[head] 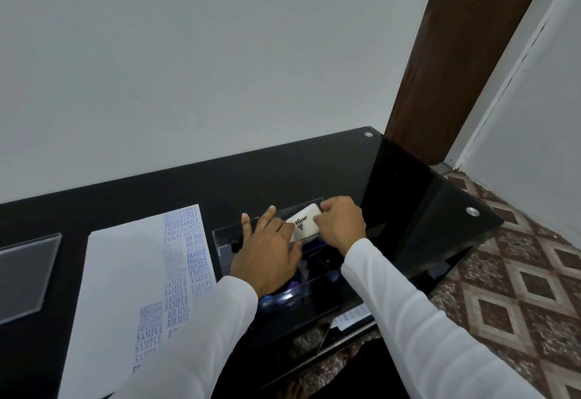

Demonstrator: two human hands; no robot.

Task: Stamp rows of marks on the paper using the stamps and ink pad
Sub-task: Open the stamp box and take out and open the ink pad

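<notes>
A white sheet of paper (pixel 125 272) lies on the black desk, with columns of blue stamped words along its right part. To its right stands a clear plastic box (pixel 226 247) with dark stamps inside. Over the box, a white ink pad case (pixel 305 221) with black lettering is held at both ends. My left hand (pixel 267 254) touches its left end, fingers spread. My right hand (pixel 339 222) grips its right end with curled fingers. The stamps under my hands are mostly hidden.
The black glass desk (pixel 393 184) ends at the right, above a patterned tile floor (pixel 518 288). A clear plastic lid or tray (pixel 25 272) lies at the far left. A white wall rises behind the desk, and a brown door frame (pixel 456 68) stands at the right.
</notes>
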